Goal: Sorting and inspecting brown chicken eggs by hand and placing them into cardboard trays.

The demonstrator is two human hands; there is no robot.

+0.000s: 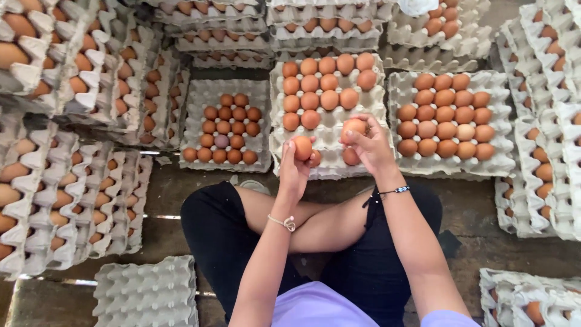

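While the person sits cross-legged on the floor, each hand holds one brown egg above the near edge of the grey pulp tray [330, 124] straight ahead. The left hand [295, 169] has its fingers curled shut around a brown egg [302, 147], thumb and fingertips clamped on its sides, with a second egg [315, 158] showing just behind the fingers. The right hand [370, 147] pinches another brown egg [354, 128] between thumb and fingertips, slightly higher and just beside the left one; the two eggs are near each other but apart. A pale bracelet [283, 223] circles the left wrist and a dark beaded one [394, 190] the right. That front tray is filled in its far rows and bare in most of its near cells. To its left lies a tray [225, 127] of smaller, darker eggs, to its right a nearly full tray [451, 124]. Tall stacks of filled trays [66, 121] rise on the left, and an empty tray [148, 293] lies near the left knee.
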